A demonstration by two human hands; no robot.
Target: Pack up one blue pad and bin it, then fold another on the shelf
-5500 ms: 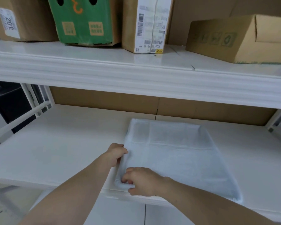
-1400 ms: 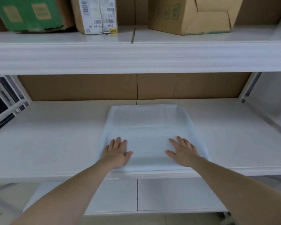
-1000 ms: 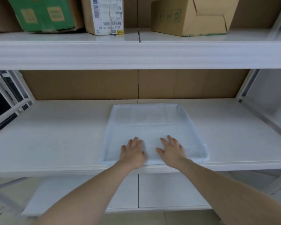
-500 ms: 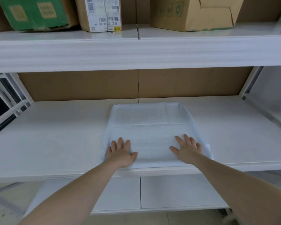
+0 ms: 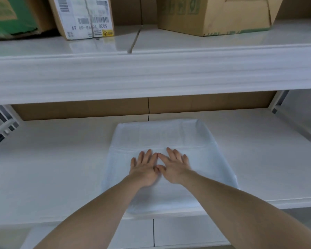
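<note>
Both hands, left hand (image 5: pixel 144 169) and right hand (image 5: pixel 174 167), lay flat together mid-pad, the blue pad (image 5: pixel 169 164) overhanging the shelf (image 5: pixel 52 168) lip, so a shove could have slid it off.

1. The green box (image 5: pixel 5 17) and the two cardboard boxes beside it are cut off by the top edge.
2. The hands (image 5: pixel 161 168) cover the middle of the blue pad (image 5: pixel 214 162).
3. Label print on the middle box (image 5: pixel 86 17) is too blurred to read fully.
</note>
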